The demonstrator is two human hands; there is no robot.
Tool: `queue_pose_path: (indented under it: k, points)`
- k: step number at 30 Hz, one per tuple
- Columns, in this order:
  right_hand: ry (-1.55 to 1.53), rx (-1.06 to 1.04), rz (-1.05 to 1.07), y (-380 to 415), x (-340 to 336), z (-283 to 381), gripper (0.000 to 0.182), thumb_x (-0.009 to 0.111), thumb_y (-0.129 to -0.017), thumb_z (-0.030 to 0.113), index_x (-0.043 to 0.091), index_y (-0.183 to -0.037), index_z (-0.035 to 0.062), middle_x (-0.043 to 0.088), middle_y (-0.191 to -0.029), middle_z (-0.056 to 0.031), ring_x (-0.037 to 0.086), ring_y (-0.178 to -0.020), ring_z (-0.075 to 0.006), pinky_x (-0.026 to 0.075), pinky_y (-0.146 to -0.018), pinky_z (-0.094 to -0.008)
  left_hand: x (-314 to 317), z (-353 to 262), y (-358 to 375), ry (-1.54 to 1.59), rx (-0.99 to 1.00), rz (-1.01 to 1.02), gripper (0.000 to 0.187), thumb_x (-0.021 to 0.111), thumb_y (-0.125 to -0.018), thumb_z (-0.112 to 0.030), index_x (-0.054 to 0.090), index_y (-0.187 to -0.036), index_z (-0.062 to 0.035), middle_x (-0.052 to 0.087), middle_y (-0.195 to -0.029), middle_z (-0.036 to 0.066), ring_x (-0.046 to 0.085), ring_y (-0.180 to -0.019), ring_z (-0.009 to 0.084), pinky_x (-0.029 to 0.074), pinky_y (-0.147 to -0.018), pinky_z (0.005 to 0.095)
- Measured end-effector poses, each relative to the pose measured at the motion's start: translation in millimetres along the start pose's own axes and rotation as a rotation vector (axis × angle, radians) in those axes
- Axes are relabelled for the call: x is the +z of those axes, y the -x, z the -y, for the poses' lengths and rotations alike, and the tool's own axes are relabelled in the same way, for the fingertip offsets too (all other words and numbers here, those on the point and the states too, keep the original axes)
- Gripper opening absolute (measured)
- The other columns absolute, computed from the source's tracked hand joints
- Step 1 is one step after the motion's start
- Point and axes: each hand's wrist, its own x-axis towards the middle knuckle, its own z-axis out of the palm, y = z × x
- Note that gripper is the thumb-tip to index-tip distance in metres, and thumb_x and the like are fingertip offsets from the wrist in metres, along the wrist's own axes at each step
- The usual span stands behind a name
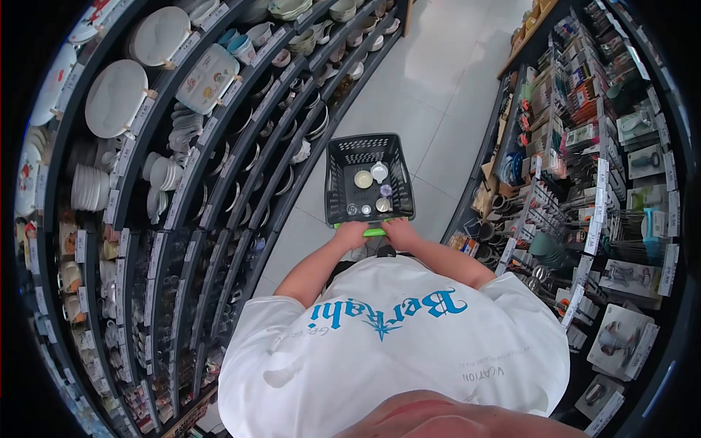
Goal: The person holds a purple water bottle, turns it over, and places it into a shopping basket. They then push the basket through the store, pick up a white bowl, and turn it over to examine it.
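A black plastic shopping basket (334, 168) with pierced walls stands right in front of my body. My left hand (352, 233) is closed round its green handle (374, 232) near the left end. On the right part of that handle, my right hand (399, 231) is wrapped too. Inside the basket lie a cream round bowl (363, 179), a white cup-like piece (379, 171), a small item with a pale purple top (385, 190) and a whitish round piece (383, 205). A few smaller pieces sit near the handle side, too small to name.
Shelves on the left hold plates (117, 98), a patterned tray (208, 79), bowls (343, 9) and cups (241, 48). Hanging and packaged kitchen tools (619, 339) fill the racks on the right. A grey tiled floor (416, 73) runs ahead between them.
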Motion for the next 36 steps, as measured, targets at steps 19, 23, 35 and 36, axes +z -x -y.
queue_pose_path:
  k: [19, 23, 35, 36]
  points:
    - [-0.331, 0.117, 0.170, -24.1, 13.7, 37.7, 0.034, 0.067, -0.073, 0.039, 0.065, -0.078, 0.0051, 0.065, -0.075, -0.0182, 0.063, -0.073, -0.0368, 0.049, -0.069, -0.0462, -14.1, 5.8, 22.4, -0.187, -0.129, 0.147, 0.019, 0.063, -0.072, -0.026, 0.069, -0.085, -0.0142, 0.068, -0.088, 0.010, 0.065, -0.087, 0.0281, 0.052, -0.075, 0.0409]
    - [-0.321, 0.134, 0.166, -25.9, 14.6, 42.9, 0.031, 0.066, -0.073, 0.038, 0.066, -0.077, 0.0064, 0.065, -0.077, -0.0180, 0.063, -0.074, -0.0368, 0.050, -0.070, -0.0462, -18.0, 8.3, 23.1, -0.203, -0.118, 0.159, 0.019, 0.063, -0.071, -0.026, 0.070, -0.085, -0.0146, 0.068, -0.088, 0.009, 0.065, -0.087, 0.0277, 0.053, -0.075, 0.0407]
    - [-0.371, 0.167, 0.123, -42.2, 29.3, 53.1, 0.024, 0.059, -0.073, 0.025, 0.068, -0.088, 0.0095, 0.066, -0.085, -0.0193, 0.063, -0.083, -0.0367, 0.050, -0.076, -0.0461, -24.0, 41.1, 22.7, -0.204, 0.023, 0.187, 0.027, 0.065, -0.071, -0.033, 0.071, -0.086, -0.0114, 0.068, -0.090, 0.012, 0.066, -0.087, 0.0285, 0.053, -0.076, 0.0404]
    - [-0.352, 0.160, 0.088, -43.5, 37.7, 52.2, 0.024, 0.059, -0.073, 0.026, 0.068, -0.087, 0.0083, 0.065, -0.083, -0.0201, 0.063, -0.082, -0.0371, 0.050, -0.074, -0.0463, -24.6, 45.0, 22.9, -0.201, 0.029, 0.195, 0.027, 0.065, -0.071, -0.033, 0.071, -0.085, -0.0112, 0.068, -0.090, 0.012, 0.066, -0.087, 0.0287, 0.053, -0.075, 0.0407]
